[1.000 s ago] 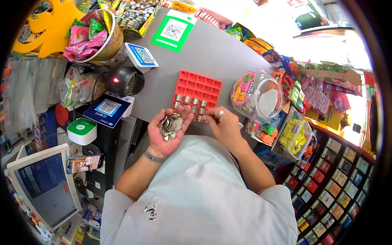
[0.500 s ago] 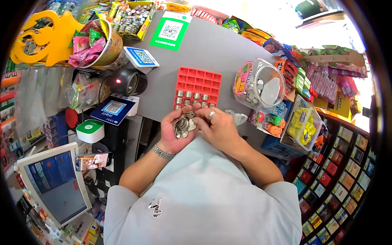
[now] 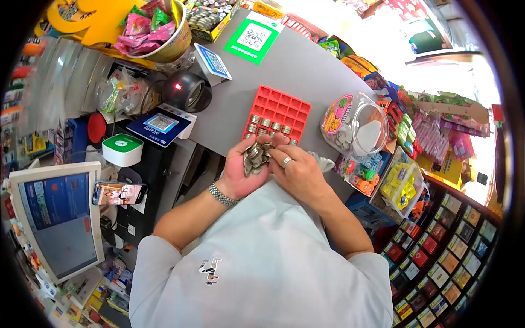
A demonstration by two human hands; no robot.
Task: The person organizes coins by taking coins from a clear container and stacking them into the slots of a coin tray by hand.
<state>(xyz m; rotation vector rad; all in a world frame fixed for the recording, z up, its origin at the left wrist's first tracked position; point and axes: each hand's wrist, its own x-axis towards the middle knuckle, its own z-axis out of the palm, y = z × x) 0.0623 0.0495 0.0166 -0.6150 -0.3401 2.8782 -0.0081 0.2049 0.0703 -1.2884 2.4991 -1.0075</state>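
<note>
A heap of silver coins (image 3: 255,158) lies in my cupped left hand (image 3: 238,176), palm up, just in front of the tray. My right hand (image 3: 298,170), with a ring on one finger, has its bent fingertips against the heap's right side; what they pinch is hidden. Beyond both hands sits a red compartment tray (image 3: 283,102) on the grey counter (image 3: 229,98). Stacks of coins fill compartments in its nearer rows, while the far rows show bare red cells. My hands cover part of the tray's near edge.
Right of the tray stands a clear jar (image 3: 350,123) with coins inside. A black scanner (image 3: 188,93) and QR stands are at the left, near a monitor (image 3: 60,218) and a phone (image 3: 119,193). Snack boxes line the counter's right edge.
My right hand has moved from the tray's near compartments leftward to the coins in my left hand. The view has shifted, so the tray appears farther right.
</note>
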